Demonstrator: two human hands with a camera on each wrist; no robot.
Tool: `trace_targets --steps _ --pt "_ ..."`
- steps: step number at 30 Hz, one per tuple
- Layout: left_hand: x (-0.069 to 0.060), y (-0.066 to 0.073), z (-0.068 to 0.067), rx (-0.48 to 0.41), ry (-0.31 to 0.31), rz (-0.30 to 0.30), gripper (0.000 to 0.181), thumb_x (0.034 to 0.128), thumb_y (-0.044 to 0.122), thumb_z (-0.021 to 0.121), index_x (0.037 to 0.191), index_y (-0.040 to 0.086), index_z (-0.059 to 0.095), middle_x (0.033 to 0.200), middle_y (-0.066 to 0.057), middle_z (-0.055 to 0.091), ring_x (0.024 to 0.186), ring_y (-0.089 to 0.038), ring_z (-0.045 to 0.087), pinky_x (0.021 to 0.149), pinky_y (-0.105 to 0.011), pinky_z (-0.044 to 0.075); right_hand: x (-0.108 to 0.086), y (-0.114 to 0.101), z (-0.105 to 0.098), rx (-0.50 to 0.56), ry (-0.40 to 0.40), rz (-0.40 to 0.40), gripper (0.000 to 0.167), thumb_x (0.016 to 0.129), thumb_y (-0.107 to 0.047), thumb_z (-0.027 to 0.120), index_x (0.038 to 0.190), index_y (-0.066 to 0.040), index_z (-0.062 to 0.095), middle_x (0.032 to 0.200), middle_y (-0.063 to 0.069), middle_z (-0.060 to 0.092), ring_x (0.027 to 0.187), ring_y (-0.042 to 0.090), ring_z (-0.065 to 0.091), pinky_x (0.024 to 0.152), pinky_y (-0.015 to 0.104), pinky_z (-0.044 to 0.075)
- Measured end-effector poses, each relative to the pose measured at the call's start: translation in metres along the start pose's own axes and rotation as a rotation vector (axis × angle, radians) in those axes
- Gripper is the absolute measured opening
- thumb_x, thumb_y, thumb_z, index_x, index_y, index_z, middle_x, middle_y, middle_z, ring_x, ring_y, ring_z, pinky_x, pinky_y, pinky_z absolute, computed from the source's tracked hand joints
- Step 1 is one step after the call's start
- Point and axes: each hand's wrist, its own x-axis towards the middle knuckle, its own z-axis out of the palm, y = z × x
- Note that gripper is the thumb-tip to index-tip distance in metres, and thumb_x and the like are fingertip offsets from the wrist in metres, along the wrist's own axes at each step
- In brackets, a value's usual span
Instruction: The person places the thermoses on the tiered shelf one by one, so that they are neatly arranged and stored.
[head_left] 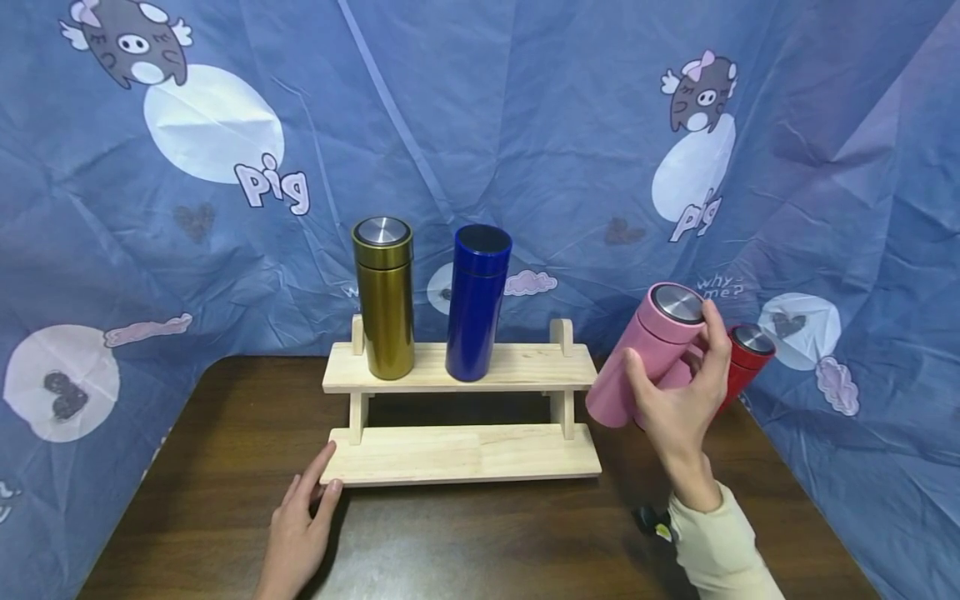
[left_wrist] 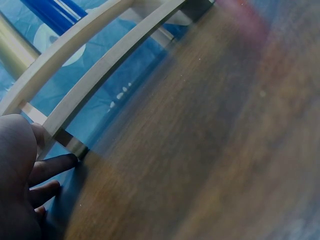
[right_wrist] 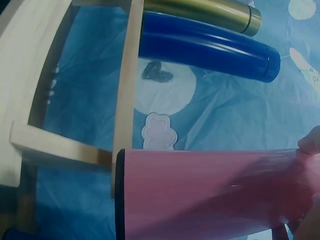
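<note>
My right hand (head_left: 686,408) grips a pink thermos bottle (head_left: 637,358) with a silver lid, tilted, just off the right end of a two-tier wooden stand (head_left: 465,457). In the right wrist view the pink bottle (right_wrist: 210,190) lies across the foreground, its dark base towards the stand. My left hand (head_left: 296,529) touches the left end of the lower shelf with thumb and forefinger, the fingers fairly straight. On the upper shelf a gold thermos bottle (head_left: 386,321) stands upright on the left, with a blue one (head_left: 478,312) beside it.
A red thermos bottle (head_left: 742,367) stands behind my right hand, partly hidden. Another pink object shows between it and the held bottle. A small black item (head_left: 648,521) lies by my right sleeve. Blue printed cloth (head_left: 480,125) hangs behind the brown table (head_left: 480,542).
</note>
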Motion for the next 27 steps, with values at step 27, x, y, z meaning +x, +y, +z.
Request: trace_targets --steps 27 --pt "0.000 0.001 -0.002 -0.009 -0.019 -0.011 0.051 0.1138 0.020 0.063 0.164 0.014 0.055 0.143 -0.030 0.068 0.124 -0.050 0.072 0.128 -0.073 0.032 0.016 -0.020 0.043 0.028 -0.134 0.009 0.093 0.083 -0.014 0.090 0.166 -0.009 0.048 0.140 0.023 0.063 0.126 0.019 0.060 0.094 0.022 0.055"
